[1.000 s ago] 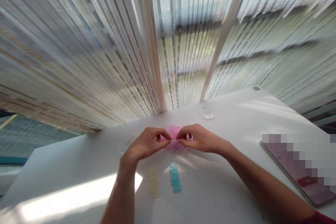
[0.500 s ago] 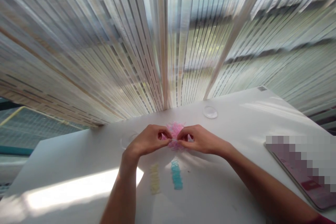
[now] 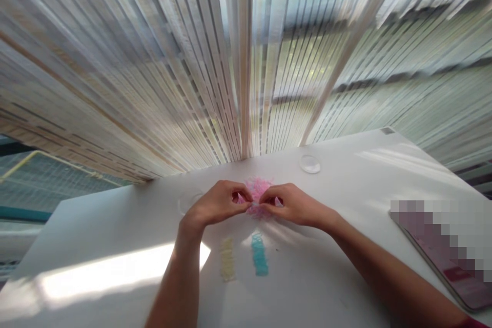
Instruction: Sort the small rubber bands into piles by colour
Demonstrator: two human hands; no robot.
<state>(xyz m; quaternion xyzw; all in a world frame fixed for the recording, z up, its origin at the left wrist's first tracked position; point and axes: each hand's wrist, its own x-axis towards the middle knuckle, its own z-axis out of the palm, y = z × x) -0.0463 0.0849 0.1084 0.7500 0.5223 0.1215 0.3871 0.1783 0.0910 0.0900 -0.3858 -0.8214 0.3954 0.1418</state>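
Observation:
A loose pile of thin pink strands (image 3: 260, 184) lies on the white table, partly hidden by my hands. My left hand (image 3: 225, 202) pinches with thumb and fingertips at the pile's left side. From the right, my right hand (image 3: 290, 204) pinches close to it, a small gap between the fingertips. Something small and pale shows between them, too small to make out. Nearer to me lie a row of blue pieces (image 3: 259, 254) and, left of it, a row of pale yellow pieces (image 3: 227, 260).
A clear round dish (image 3: 309, 164) stands behind my right hand, and another clear round item (image 3: 188, 202) is partly behind my left hand. A phone-like device (image 3: 442, 261) lies at the right on the white table (image 3: 126, 236). Striped blinds (image 3: 246, 61) hang along the back edge.
The view has shifted slightly. Both hands keep nearly the same pinching pose over the pink pile.

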